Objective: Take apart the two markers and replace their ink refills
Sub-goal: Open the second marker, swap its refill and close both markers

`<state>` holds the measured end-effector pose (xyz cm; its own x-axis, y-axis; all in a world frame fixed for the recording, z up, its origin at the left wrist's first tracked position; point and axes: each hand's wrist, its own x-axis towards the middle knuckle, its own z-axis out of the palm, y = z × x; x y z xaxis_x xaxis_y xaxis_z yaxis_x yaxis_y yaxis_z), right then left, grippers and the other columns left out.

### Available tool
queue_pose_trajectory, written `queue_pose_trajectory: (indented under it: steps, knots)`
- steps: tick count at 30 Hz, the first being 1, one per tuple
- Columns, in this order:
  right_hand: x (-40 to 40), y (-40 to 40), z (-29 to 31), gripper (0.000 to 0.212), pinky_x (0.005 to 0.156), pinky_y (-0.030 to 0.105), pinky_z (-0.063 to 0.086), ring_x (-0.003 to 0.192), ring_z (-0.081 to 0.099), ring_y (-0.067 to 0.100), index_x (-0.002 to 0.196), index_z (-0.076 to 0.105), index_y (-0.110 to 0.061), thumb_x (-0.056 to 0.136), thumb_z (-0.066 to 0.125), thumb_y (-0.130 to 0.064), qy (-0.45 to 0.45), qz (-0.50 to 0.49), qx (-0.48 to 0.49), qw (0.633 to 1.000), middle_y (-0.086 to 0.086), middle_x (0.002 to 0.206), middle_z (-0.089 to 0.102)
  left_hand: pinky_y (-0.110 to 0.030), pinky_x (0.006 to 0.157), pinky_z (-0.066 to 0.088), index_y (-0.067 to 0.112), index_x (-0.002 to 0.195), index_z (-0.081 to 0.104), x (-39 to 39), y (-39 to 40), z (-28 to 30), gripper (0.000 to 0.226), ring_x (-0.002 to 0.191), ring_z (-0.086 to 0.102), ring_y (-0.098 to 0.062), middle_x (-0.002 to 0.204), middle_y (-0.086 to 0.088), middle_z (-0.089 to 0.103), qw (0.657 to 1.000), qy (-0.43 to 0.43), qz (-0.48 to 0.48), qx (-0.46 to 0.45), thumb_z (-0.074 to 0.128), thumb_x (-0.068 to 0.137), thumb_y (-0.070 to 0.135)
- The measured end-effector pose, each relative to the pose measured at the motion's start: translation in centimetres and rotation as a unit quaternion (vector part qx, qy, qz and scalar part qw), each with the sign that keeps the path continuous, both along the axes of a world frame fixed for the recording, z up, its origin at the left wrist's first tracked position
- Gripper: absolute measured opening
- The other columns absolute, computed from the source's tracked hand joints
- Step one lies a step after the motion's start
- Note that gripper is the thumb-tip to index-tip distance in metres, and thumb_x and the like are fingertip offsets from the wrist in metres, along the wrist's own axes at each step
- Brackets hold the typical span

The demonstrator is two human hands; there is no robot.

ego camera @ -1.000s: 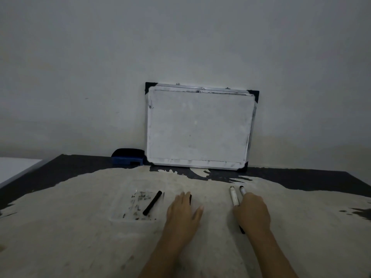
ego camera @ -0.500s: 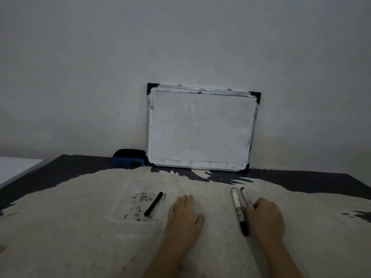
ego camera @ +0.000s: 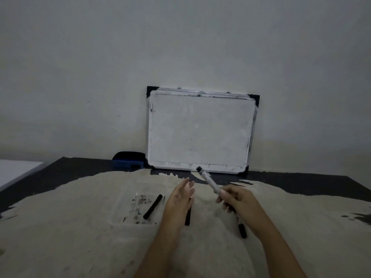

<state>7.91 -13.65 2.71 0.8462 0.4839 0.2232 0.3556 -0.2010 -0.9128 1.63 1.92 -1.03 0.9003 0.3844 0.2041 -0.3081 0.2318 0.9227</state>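
My right hand (ego camera: 237,199) grips a white marker (ego camera: 208,181) by its lower end, lifted off the table with its dark tip pointing up and to the left. A second marker lies under that hand; only its black end (ego camera: 242,230) shows. My left hand (ego camera: 179,199) hovers with straight fingers just left of the raised marker, holding nothing. A black refill stick (ego camera: 187,216) lies partly under the left hand. Another black refill (ego camera: 153,206) lies in a clear, ink-stained tray (ego camera: 128,209) to the left.
A small whiteboard (ego camera: 200,131) leans on the wall at the back of the table. A blue eraser (ego camera: 128,162) sits to its left. The dark table (ego camera: 60,173) has a large worn pale patch where the hands work.
My right hand has picked one marker up from the table and tilted it upward. My left hand has risen off the table toward it, uncovering a black stick.
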Motion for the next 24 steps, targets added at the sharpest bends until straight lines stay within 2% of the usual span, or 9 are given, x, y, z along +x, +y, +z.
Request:
queue_pose_trajectory:
  steps: [3,4,7,9,12,14,17,22,24]
  knots:
    - [-0.4,0.4,-0.2,0.018,0.051,0.017,0.042,0.053,0.051,0.006,0.09,0.07,-0.013,0.092,0.053,-0.018,0.016,0.063,-0.034,0.997,-0.002,0.068,0.066,-0.024,0.091,0.051,0.022,0.118,0.055,0.0,0.0,-0.2,0.036,0.114,0.058,-0.013,0.116,0.005,0.064,0.998,-0.029,-0.031,-0.051,0.041,0.088,0.035]
    - [-0.4,0.5,-0.3,0.02,0.05,0.017,0.041,0.052,0.05,0.006,0.09,0.07,-0.013,0.093,0.052,-0.019,0.021,0.073,-0.046,0.996,-0.004,0.066,0.065,-0.022,0.088,0.053,0.02,0.118,0.056,0.0,-0.1,-0.1,0.038,0.111,0.061,-0.014,0.113,0.004,0.067,0.997,-0.034,-0.037,-0.063,0.046,0.087,0.038]
    - [-0.6,0.7,-0.4,0.026,0.049,0.015,0.038,0.049,0.045,0.005,0.092,0.071,-0.014,0.096,0.047,-0.024,0.041,0.088,-0.075,0.992,-0.004,0.063,0.058,-0.022,0.08,0.056,0.02,0.114,0.059,0.0,0.0,0.0,0.062,0.103,0.066,-0.015,0.108,-0.004,0.071,0.994,-0.046,-0.051,-0.086,0.068,0.064,0.057]
    - [-0.7,0.7,-0.4,0.03,0.048,0.016,0.035,0.047,0.041,0.006,0.093,0.071,-0.015,0.096,0.044,-0.028,0.067,0.107,-0.073,0.989,-0.003,0.062,0.053,-0.022,0.076,0.057,0.019,0.109,0.06,0.0,0.0,0.2,0.051,0.095,0.069,-0.015,0.104,-0.008,0.071,0.992,-0.058,-0.057,-0.093,0.064,0.069,0.051]
    - [-0.8,0.7,-0.2,0.037,0.045,0.016,0.029,0.046,0.035,0.006,0.098,0.072,-0.012,0.095,0.043,-0.035,0.102,0.12,-0.077,0.984,-0.003,0.057,0.045,-0.022,0.073,0.057,0.021,0.108,0.061,0.1,-0.3,0.1,0.058,0.092,0.07,-0.017,0.097,-0.004,0.073,0.989,-0.068,-0.071,-0.107,0.072,0.062,0.054]
    - [-0.8,0.7,-0.2,0.04,0.045,0.016,0.028,0.046,0.033,0.006,0.095,0.072,-0.011,0.095,0.042,-0.037,0.106,0.124,-0.085,0.983,-0.004,0.055,0.041,-0.024,0.076,0.057,0.021,0.108,0.06,0.1,-0.4,0.0,0.04,0.093,0.069,-0.018,0.098,-0.004,0.072,0.99,-0.074,-0.061,-0.106,0.061,0.074,0.043]
    - [-0.7,0.5,-0.1,0.037,0.046,0.013,0.03,0.044,0.034,0.003,0.085,0.071,-0.016,0.095,0.041,-0.035,0.067,0.12,-0.1,0.985,-0.004,0.056,0.042,-0.026,0.085,0.056,0.018,0.1,0.064,0.0,-0.6,-0.3,0.027,0.101,0.066,-0.02,0.1,-0.006,0.071,0.991,-0.078,-0.029,-0.105,0.052,0.079,0.03]
    - [-0.4,0.3,-0.4,0.027,0.054,0.013,0.035,0.054,0.041,0.005,0.081,0.069,-0.025,0.095,0.047,-0.028,-0.01,0.094,-0.115,0.989,-0.006,0.059,0.046,-0.017,0.078,0.055,0.012,0.093,0.067,-0.1,-1.2,-0.1,0.026,0.097,0.068,-0.013,0.1,-0.007,0.072,0.987,-0.086,0.006,-0.134,0.055,0.076,0.027]
    - [-0.1,0.2,-0.6,0.021,0.056,0.013,0.035,0.058,0.043,0.006,0.084,0.069,-0.028,0.093,0.05,-0.027,-0.046,0.07,-0.134,0.987,-0.007,0.061,0.049,-0.016,0.08,0.055,0.013,0.092,0.069,0.0,-1.4,-0.1,0.025,0.098,0.067,-0.012,0.099,-0.006,0.073,0.985,-0.084,0.018,-0.148,0.055,0.076,0.026]
